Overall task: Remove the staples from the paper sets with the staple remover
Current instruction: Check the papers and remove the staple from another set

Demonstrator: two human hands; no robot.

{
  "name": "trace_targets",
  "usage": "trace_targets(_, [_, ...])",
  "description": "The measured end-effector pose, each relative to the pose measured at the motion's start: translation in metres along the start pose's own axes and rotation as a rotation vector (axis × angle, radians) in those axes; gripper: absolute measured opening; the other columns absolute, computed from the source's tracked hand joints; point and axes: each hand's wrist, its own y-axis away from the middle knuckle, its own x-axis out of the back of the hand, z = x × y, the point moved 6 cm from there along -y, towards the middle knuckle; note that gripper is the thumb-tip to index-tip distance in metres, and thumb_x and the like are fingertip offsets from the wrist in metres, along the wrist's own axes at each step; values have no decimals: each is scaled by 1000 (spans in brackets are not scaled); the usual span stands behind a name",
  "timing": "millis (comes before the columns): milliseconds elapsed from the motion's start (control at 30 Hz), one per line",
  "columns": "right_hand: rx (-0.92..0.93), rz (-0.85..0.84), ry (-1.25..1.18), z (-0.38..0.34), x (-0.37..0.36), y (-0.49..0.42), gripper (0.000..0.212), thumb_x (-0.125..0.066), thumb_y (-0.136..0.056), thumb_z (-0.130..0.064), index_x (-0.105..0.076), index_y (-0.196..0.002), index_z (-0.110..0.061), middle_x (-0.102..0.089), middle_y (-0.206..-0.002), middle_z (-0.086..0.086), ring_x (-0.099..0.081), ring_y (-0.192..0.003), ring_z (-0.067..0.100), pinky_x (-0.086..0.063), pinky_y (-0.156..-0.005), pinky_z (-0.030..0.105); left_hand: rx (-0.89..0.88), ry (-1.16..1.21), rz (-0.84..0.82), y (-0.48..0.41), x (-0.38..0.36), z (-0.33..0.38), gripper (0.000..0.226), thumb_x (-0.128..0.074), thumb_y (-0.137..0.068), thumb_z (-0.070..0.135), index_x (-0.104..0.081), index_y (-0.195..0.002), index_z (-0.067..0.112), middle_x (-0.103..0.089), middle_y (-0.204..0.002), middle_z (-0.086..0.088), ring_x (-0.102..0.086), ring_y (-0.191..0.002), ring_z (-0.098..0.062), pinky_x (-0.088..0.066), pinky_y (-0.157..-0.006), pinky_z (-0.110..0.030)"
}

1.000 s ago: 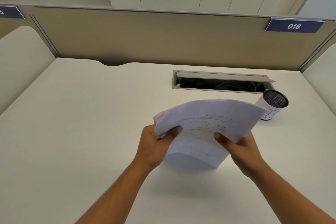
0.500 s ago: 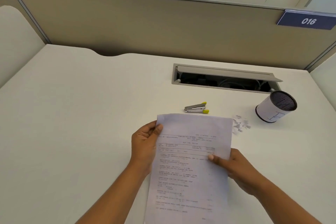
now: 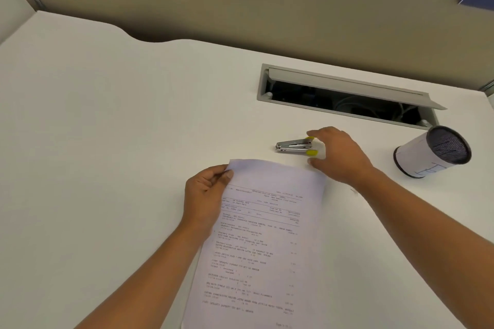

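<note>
Paper set [image 3: 270, 238] in left hand [image 3: 205, 196], staple remover [image 3: 293, 146]

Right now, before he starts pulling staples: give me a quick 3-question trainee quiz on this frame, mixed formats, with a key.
1. Fill in: the left hand pinches the paper set at its top ____ corner.
2. Where does the staple remover lie?
A. on the desk, just beyond the paper set's top edge
B. inside the mesh cup
C. down in the cable hatch
3. True or false: the right hand is at the staple remover's yellow-tipped end.

Key: 1 left; 2 A; 3 true.
</note>
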Motion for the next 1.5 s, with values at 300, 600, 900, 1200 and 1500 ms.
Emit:
trace_targets(300, [11,-21,-10,-3,1,-17,33,-79,-70,-28,-69,-101,-27,-65,-103,-3,-59,-95,20,-52,-82,37,-9,37,9,-3,2,-8,19,-69,-88,4,-75,-95,21,-78,-89,7,-72,-88,-10,-57,-83,-22])
trace_targets(600, [-113,249,-1061,-2,34,0,15,-73,-85,-9,-72,-100,-13,-71,-93,3,-68,-87,12,-53,-89,29,21,77,-17,-3,2,-9,16,-69,-88,6,-74,-101,13,-78,-92,2,-72,-91,-14,-57,-88,-30])
trace_targets(900, [-192,-111,-1931,-60,22,22,26,-53,-95,-40,-64,-107,-21,-58,-84,-3,-59,-63,8,-52,-58,19,29,112,-63,0,0,-5,16,-67,-91,8,-75,-100,18,-80,-92,2,-75,-89,-15,-59,-78,-25])
trace_targets(1200, [16,-261,-800,-111,13,24,55,-42,-99,-50,-70,-105,-2,-53,-77,9,-45,-57,14,-37,-54,25,16,47,4,-2,3,-8,16,-70,-89,10,-75,-97,23,-77,-93,5,-72,-87,-12,-59,-75,-22])
trace_targets(1500, [-1,-450,-992,-116,-6,29,38,-46,-98,-39,-66,-115,-11,-72,-109,9,-55,-64,16,-39,-55,27,-21,77,33,-2,7,-8,14,-71,-87,3,-75,-95,14,-75,-87,4,-71,-80,-9,-59,-72,-23])
